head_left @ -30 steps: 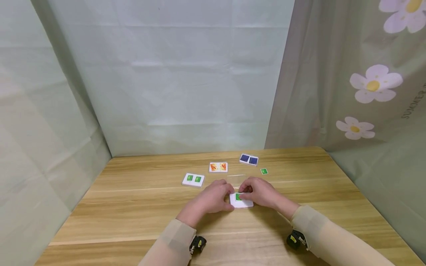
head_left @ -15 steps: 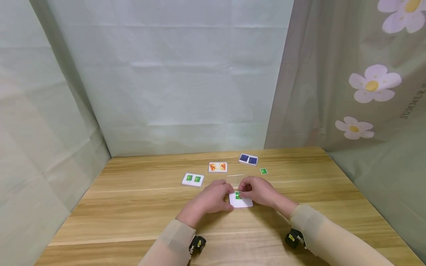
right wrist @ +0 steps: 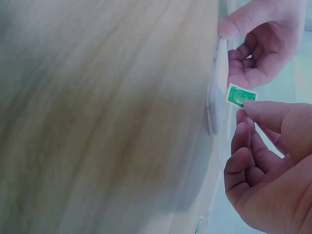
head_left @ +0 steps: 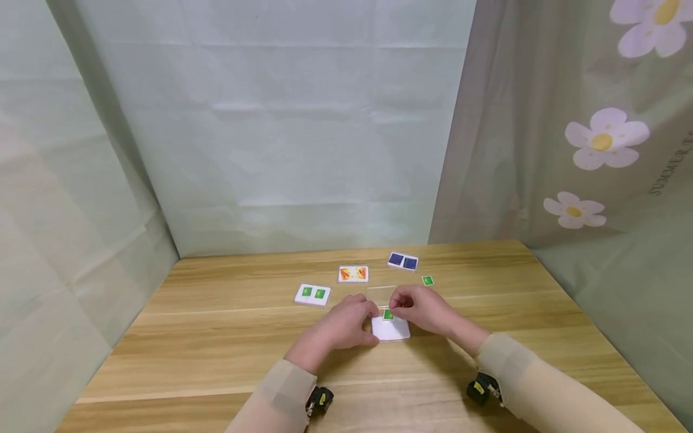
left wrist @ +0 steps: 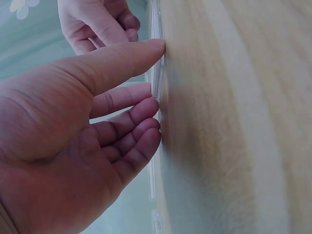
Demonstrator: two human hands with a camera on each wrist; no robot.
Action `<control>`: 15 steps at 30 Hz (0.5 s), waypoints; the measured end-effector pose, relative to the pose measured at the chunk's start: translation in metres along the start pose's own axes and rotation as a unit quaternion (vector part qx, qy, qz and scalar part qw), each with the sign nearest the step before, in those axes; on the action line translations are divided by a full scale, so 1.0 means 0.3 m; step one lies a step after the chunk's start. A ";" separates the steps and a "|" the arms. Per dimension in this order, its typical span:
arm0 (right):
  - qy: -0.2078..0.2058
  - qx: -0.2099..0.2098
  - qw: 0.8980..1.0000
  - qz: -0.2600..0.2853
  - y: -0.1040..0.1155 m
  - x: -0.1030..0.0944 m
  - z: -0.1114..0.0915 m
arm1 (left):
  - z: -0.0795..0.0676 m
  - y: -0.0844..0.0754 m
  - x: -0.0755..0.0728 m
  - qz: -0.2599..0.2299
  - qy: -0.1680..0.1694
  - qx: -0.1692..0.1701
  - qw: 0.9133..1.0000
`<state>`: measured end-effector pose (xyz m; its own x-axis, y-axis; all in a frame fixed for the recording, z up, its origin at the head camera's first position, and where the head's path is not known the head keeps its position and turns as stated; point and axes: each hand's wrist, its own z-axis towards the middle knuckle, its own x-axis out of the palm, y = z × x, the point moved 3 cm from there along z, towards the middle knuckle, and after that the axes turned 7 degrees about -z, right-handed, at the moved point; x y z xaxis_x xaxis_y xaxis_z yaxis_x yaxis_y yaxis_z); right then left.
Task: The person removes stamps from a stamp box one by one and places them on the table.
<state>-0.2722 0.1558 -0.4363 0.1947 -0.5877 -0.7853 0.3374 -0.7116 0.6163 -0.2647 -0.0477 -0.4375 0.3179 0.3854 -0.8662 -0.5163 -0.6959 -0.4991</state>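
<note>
In the head view an opened clear plastic case (head_left: 391,331) with a white insert lies on the table, its transparent lid (head_left: 381,296) folded back on the far side. My left hand (head_left: 346,325) holds the case's left side, thumb at the near corner and fingertips at the far one. The left wrist view shows its thumb pressed on the case's thin edge. Between thumb and forefinger my right hand (head_left: 425,310) pinches a small green stamp (right wrist: 239,95) with a white border. That stamp is raised over the far part of the white insert.
Beyond the hands lie a case with two green stamps (head_left: 313,294), one with two orange stamps (head_left: 354,274) and one with two dark blue stamps (head_left: 403,261). A loose green stamp (head_left: 428,280) lies on the wooden table (head_left: 216,337). Cloth curtains (head_left: 303,120) surround the table.
The right hand has lifted the green stamp off the white insert, leaving the insert bare beneath it. My left hand keeps its hold on the case.
</note>
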 end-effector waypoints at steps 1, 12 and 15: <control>0.000 -0.006 1.000 0.001 0.000 -0.006 -0.002 | 0.001 0.001 0.000 0.000 0.000 -0.001 1.000; -0.023 0.003 1.000 0.013 -0.050 -0.097 -0.014 | -0.007 0.001 0.002 0.002 -0.008 0.006 1.000; -0.030 0.010 0.999 0.010 -0.068 -0.125 -0.013 | -0.009 0.005 0.000 0.004 -0.011 0.001 1.000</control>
<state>-0.2827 0.1940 -0.4197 0.1456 -0.6237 -0.7680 0.3158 -0.7064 0.6335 -0.2632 -0.0504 -0.4382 0.2964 0.3931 -0.8704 -0.5204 -0.6977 -0.4923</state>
